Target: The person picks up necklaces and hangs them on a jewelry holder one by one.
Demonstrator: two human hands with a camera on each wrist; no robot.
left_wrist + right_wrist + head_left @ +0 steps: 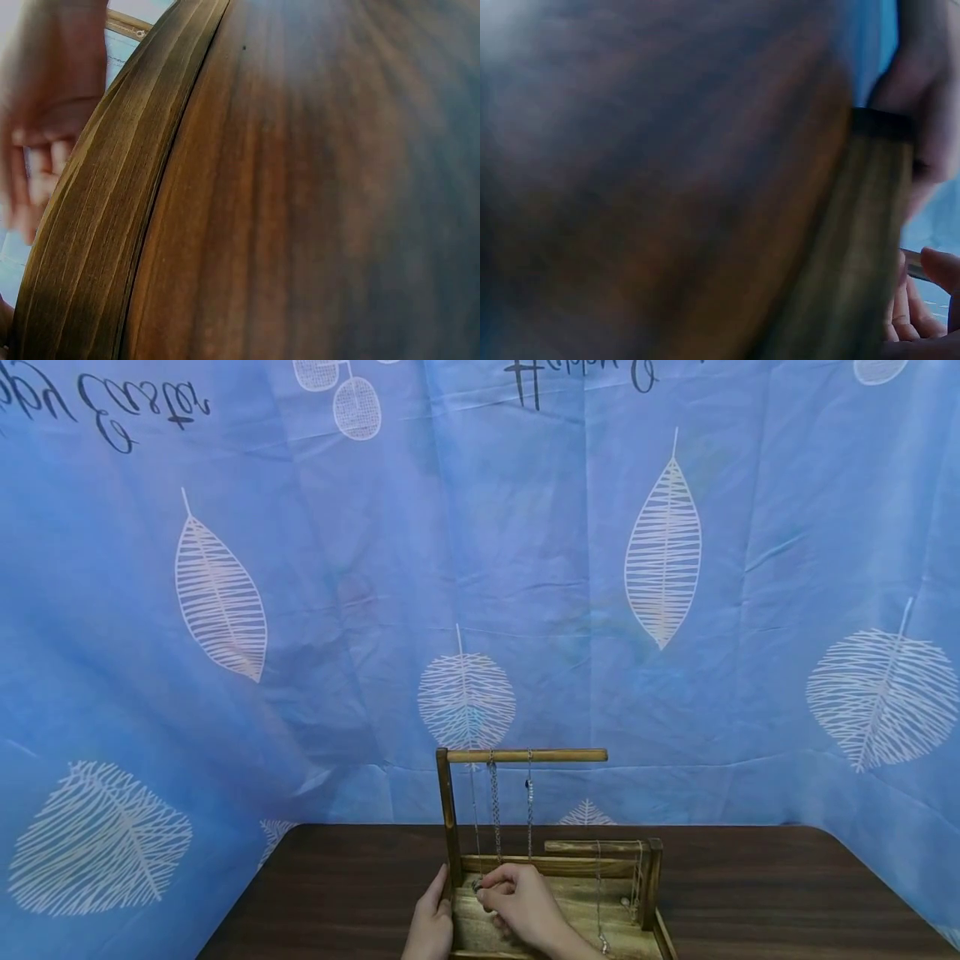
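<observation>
A wooden jewelry stand point(447, 810) with a tall bar and a tray base stands on the table in the head view. My right hand point(521, 902) is over the tray, thumb and fingertips pinching the small dark pendant point(476, 886) of a thin necklace point(475, 827) that hangs from the tall bar. My left hand point(432, 922) rests against the tray's left side by the post, fingers fairly straight. The tray's wall point(112, 180) fills part of the left wrist view, with a hand point(56, 75) at its left. In the right wrist view, fingertips point(904, 307) show behind the blurred tray wall point(855, 225).
Two more necklaces, a thicker chain point(495, 810) and one with a dark bead point(529, 802), hang from the tall bar. A lower bar point(592, 846) at the right carries a necklace point(599, 893) and thin chains point(637, 881). Behind the dark table point(345, 885) hangs a blue curtain point(525, 568).
</observation>
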